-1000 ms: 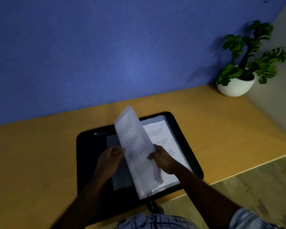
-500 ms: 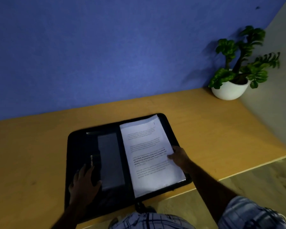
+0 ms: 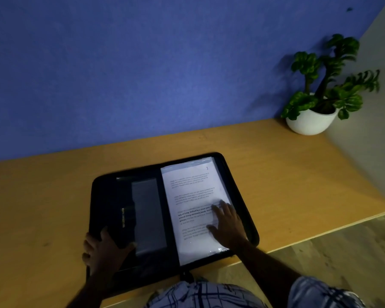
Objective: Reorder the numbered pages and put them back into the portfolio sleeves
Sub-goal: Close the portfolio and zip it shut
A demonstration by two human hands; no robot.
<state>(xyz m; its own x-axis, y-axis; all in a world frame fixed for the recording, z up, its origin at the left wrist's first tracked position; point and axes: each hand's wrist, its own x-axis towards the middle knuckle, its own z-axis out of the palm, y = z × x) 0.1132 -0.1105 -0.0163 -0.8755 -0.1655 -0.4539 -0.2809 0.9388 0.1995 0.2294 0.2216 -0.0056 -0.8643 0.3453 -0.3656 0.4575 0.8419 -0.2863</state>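
Note:
A black zip portfolio [image 3: 111, 196] lies open on the wooden desk. Its right half holds a stack of clear sleeves with a printed white page [image 3: 191, 196] on top, a small number at its top right corner. My right hand [image 3: 228, 223] lies flat on that page near its right edge, fingers spread. My left hand [image 3: 103, 250] rests on the portfolio's left half at its near left corner, fingers on the edge and thumb stretched across the black inner pocket. A grey inner pocket [image 3: 148, 216] shows on the left half.
The wooden desk [image 3: 276, 174] runs along a blue wall [image 3: 142, 74]. A white pot with a green plant [image 3: 313, 121] stands in the far right corner. The desk's front edge is close to the portfolio, with floor [image 3: 342, 252] beyond at the right.
The sleeved pages that stood raised between both hands now lie flat on the right half. My right hand slid onto the page. My left hand moved down to the portfolio's near left corner.

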